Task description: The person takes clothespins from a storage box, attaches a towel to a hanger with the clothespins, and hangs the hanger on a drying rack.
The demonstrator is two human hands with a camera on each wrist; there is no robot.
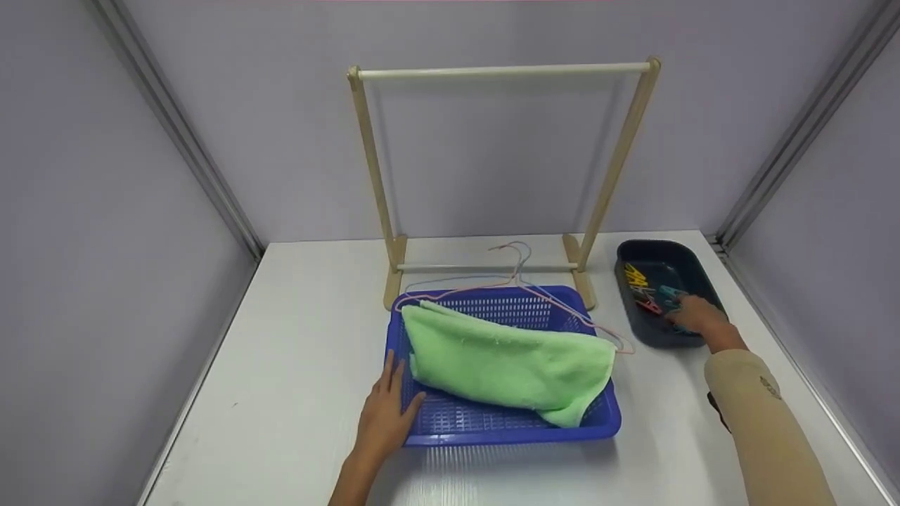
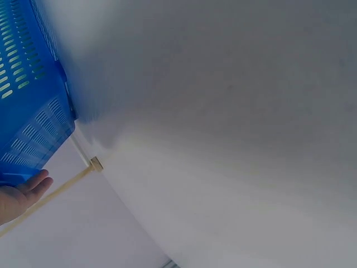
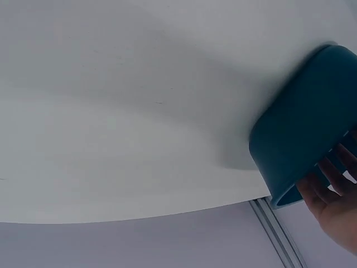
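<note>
A blue plastic basket [image 1: 503, 437] with slotted walls stands on the table, with a folded green towel [image 1: 506, 358] lying in it. Two thin wire hangers [image 1: 519, 281], one pink and one bluish, lie across its back rim. My left hand [image 1: 383, 414] rests on the basket's left rim, fingers extended, and shows by the basket wall in the left wrist view. On the right, my right hand [image 1: 696, 314] reaches into a dark tub [image 1: 664, 249], fingers extended over its rim in the right wrist view. Its fingertips are at teal clothespins [image 1: 669, 295]; yellow clothespins [image 1: 635, 275] and a red one lie beside them.
Behind the basket stands a wooden rack [image 1: 376, 161] with a white top bar [image 1: 503, 72] and a lower bar near the table. Its right foot [image 1: 580, 281] lies between basket and tub. Grey wall panels [image 1: 126, 281] enclose the white table [image 1: 295, 337] at the back and sides.
</note>
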